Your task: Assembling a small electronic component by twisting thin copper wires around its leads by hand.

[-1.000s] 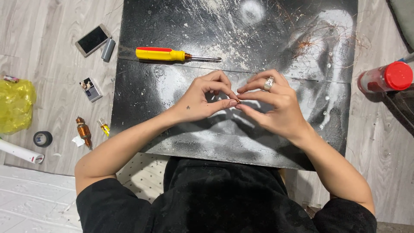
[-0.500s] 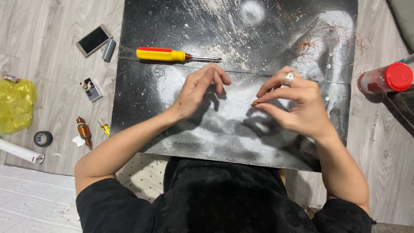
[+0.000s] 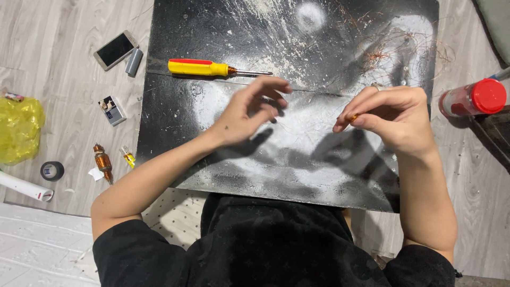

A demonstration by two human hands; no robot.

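My right hand hovers over the right half of a black, white-dusted board and pinches a small orange-copper piece between thumb and fingers. A ring shows on one finger. My left hand floats over the board's middle with its fingers loosely curled and apart, holding nothing that I can see. A fine copper wire may run between the hands, too thin to be sure. A yellow and red screwdriver lies on the board just beyond my left hand.
Tangled copper wire lies at the board's far right. A red-capped jar lies on its side to the right. On the left floor are a phone, a grey cylinder, a yellow bag, a tape roll, and a copper-wound motor armature.
The hands were pressed together at the board's middle; they have drawn apart, the right one moving right with the small piece, the left one opening.
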